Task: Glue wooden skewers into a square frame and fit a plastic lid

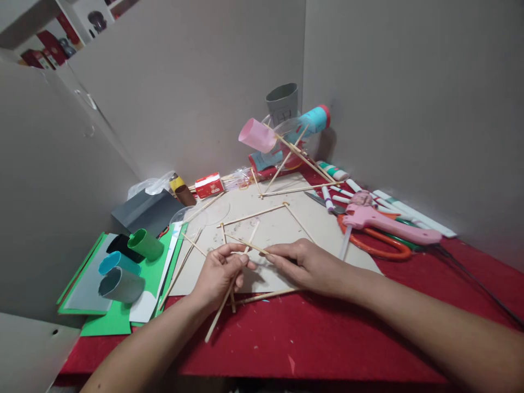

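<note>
beyond the desk's (327,349) far edge i see two plain grey walls, the back wall (204,82) and the right wall (409,82), meeting in an upright corner. the desk's top is deep red, with its near edge facing me. past its far left corner, high up, i make out a white shelf (73,19) with red binders (51,46). by the left edge stands a pale panel (28,352). the light reaches me soft and rather dim.

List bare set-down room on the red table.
Near edge of the red table between left forearm and right forearm, bar small scraps; also right, bounded by right forearm, orange scissors handles and black cord. Crowded: beige board under sticks; left side, paper tubes.
</note>
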Available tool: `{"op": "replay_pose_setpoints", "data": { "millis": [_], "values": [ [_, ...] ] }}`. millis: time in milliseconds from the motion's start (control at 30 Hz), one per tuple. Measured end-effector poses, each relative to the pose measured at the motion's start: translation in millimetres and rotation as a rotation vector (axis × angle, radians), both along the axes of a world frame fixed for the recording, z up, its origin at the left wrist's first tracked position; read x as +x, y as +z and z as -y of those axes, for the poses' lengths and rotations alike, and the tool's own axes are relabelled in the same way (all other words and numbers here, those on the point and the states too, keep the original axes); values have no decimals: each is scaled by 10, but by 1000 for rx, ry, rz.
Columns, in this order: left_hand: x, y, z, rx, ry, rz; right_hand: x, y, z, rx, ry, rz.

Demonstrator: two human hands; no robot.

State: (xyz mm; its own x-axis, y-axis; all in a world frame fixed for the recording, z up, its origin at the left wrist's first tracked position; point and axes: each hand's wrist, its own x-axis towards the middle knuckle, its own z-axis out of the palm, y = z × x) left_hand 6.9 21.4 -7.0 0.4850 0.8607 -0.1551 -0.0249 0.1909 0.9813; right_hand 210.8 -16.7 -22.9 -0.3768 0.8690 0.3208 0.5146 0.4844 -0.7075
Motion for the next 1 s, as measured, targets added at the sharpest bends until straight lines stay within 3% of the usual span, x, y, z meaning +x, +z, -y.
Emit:
{"op": "replay_pose_setpoints", "data": {
  "millis": [200, 367, 567, 633, 833, 1000],
  "values": [
    [-4, -1, 19, -11, -78, 50, -5, 13, 9, 5, -4, 26],
    [1, 2, 16, -24, -67, 40, -15, 16, 12, 15, 29, -60],
    [22, 2, 21, -7, -93, 46, 5, 88, 18, 4, -249, -367],
    [36, -6, 45, -9, -121, 48, -21, 87, 11, -63, -275, -419],
    [77, -28, 150, 37, -130, 7, -224, 54, 41, -298, -91, -441],
    [60, -9, 193, 44, -156, 32, -206, 191, 63, -191, -267, -415]
  ]
}}
